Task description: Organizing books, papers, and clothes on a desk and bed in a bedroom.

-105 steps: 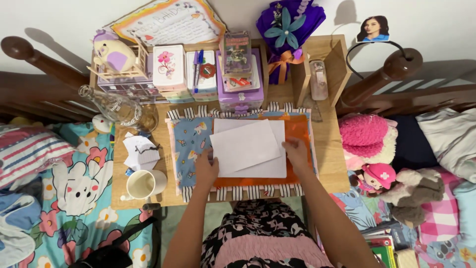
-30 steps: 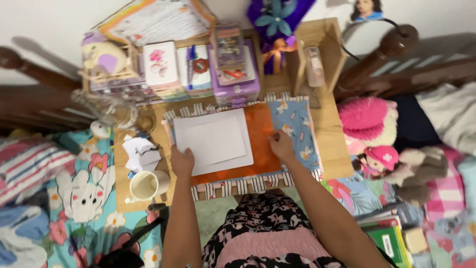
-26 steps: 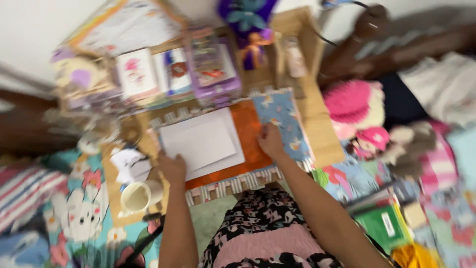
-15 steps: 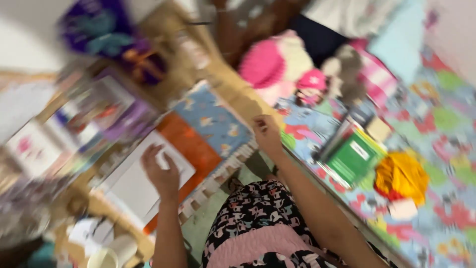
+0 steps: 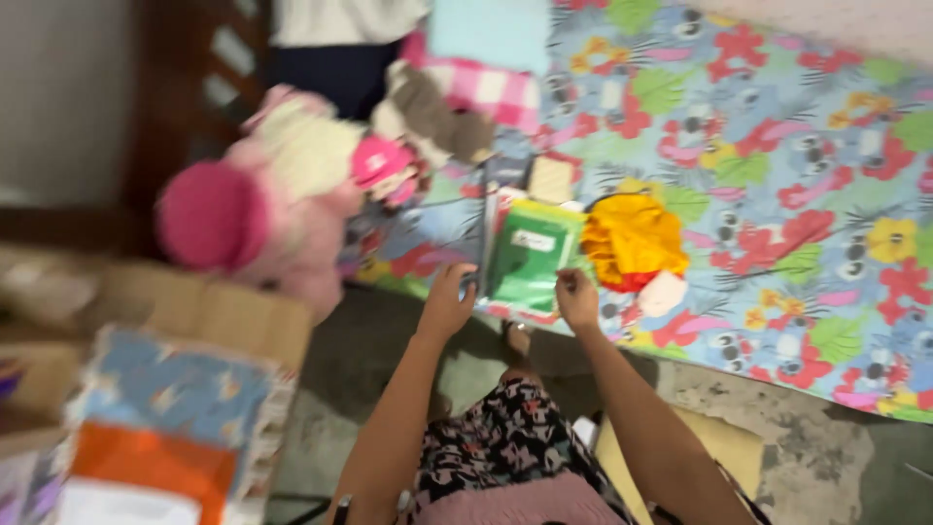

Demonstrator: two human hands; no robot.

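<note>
A green book [image 5: 530, 255] with a white label lies on top of a small stack at the edge of a bed covered in a flowered sheet [image 5: 797, 146]. My left hand [image 5: 449, 297] touches the stack's left edge, fingers curled around it. At the book's lower right corner sits my right hand [image 5: 577, 296], fingers bent on the edge. The picture is blurred, so whether either hand truly grips the book is unclear. A yellow and red cloth bundle [image 5: 632, 239] lies just right of the book.
Pink and cream plush toys [image 5: 292, 185] are piled left of the book. A wooden desk [image 5: 194, 306] at lower left carries a blue patterned mat [image 5: 175, 389], orange paper [image 5: 146, 467] and white sheets. A pink checked pillow [image 5: 476, 83] lies behind.
The view has swung right from the desk to the bed. Both hands left the white sheets and orange paper and reached over to the green book.
</note>
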